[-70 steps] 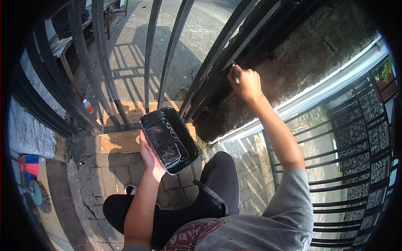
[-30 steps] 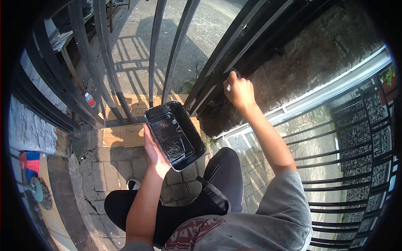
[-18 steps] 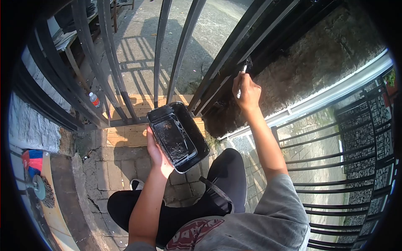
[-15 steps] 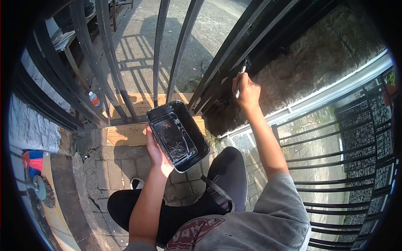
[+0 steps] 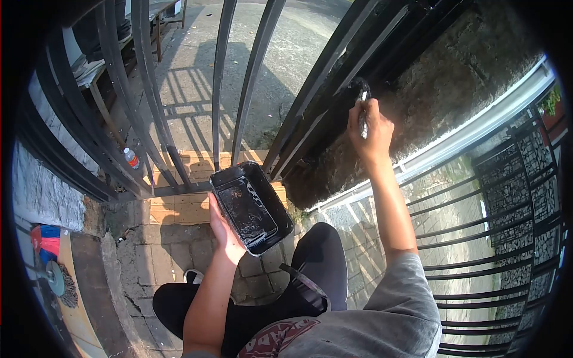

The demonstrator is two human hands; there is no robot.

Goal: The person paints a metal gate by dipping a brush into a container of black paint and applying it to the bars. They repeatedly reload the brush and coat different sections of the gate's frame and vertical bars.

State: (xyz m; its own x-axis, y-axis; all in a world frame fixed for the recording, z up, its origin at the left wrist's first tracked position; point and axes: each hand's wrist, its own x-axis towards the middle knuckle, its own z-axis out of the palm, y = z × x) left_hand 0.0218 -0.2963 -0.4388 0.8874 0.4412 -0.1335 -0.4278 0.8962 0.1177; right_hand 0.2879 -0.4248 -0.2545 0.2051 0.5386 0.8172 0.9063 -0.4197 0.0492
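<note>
Head view: nearest, the left hand (image 5: pixel 224 234) is closed on the left side of a tray (image 5: pixel 270 197), most fingers hidden beneath. It looks light and stiff, probably slippery where black and wet; best held by its outer wall. Farther off, the right hand's (image 5: pixel 374 132) fingers clamp a brush (image 5: pixel 364 124), likely light and soft-tipped, by its handle, bristles beyond them near the gate (image 5: pixel 253 74).

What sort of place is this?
Outdoors, probably a gateway to a house or yard: tall dark metal bars, block paving on this side, and sunlit concrete ground beyond.
</note>
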